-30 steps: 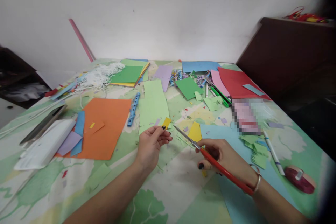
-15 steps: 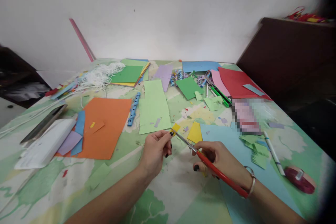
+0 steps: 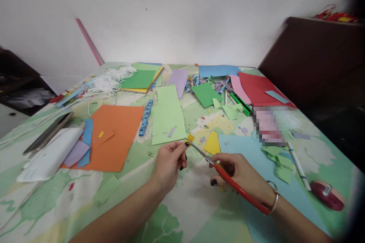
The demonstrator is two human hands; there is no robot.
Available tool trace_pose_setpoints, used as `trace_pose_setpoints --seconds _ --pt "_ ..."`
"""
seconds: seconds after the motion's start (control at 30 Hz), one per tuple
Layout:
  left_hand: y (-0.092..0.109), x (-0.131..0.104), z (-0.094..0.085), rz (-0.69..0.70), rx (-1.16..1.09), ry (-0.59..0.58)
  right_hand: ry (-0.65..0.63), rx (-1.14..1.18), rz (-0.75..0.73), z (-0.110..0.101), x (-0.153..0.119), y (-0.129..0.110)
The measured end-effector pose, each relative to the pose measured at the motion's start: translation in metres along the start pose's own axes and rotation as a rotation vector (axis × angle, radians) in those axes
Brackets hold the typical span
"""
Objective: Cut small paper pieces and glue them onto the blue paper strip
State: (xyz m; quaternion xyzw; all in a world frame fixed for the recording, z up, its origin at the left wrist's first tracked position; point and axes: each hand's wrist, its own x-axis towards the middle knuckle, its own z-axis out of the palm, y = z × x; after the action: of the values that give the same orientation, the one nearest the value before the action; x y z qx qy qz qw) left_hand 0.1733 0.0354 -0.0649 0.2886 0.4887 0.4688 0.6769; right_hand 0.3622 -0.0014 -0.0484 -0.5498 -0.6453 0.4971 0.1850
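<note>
My left hand (image 3: 171,161) pinches a small piece of yellow paper (image 3: 190,138) between thumb and fingers. Fingers of my right hand (image 3: 238,172) are in the handles of red-handled scissors (image 3: 228,178). The scissor blades point up and left, and their tips lie at the yellow piece, close to my left thumb. Just beyond the hands is a larger yellow paper scrap (image 3: 212,143). A light blue sheet (image 3: 273,201) lies partly under my right hand and forearm. Past my left hand lies a light green paper strip (image 3: 168,121).
On the left are an orange sheet (image 3: 114,148), a phone (image 3: 47,136) and white string (image 3: 111,79). A rolled blue paper strip (image 3: 145,117) lies near the middle. Green scraps (image 3: 282,172), a white marker (image 3: 299,166) and a dark red object (image 3: 327,195) lie right. Red paper (image 3: 264,87) is at the back.
The scissor blades have closed slightly at the yellow piece, while both hands stay almost in place. The whole view has shifted a little.
</note>
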Motion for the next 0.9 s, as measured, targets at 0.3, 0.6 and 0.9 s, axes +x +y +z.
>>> trace_pose_setpoints --seconds 0.3,0.6,0.9 --pt "0.0004 0.0002 -0.0023 -0.018 -0.028 -0.006 0.003 -0.001 -0.004 0.0001 0.0012 0.0" --pt "0.0007 0.0007 -0.0013 -0.045 -0.058 -0.008 -0.006 0.04 0.011 0.0013 0.0016 0.0024" --pt "0.0022 -0.0007 -0.001 -0.035 -0.063 -0.01 -0.008 0.044 0.014 0.0014 0.0006 0.001"
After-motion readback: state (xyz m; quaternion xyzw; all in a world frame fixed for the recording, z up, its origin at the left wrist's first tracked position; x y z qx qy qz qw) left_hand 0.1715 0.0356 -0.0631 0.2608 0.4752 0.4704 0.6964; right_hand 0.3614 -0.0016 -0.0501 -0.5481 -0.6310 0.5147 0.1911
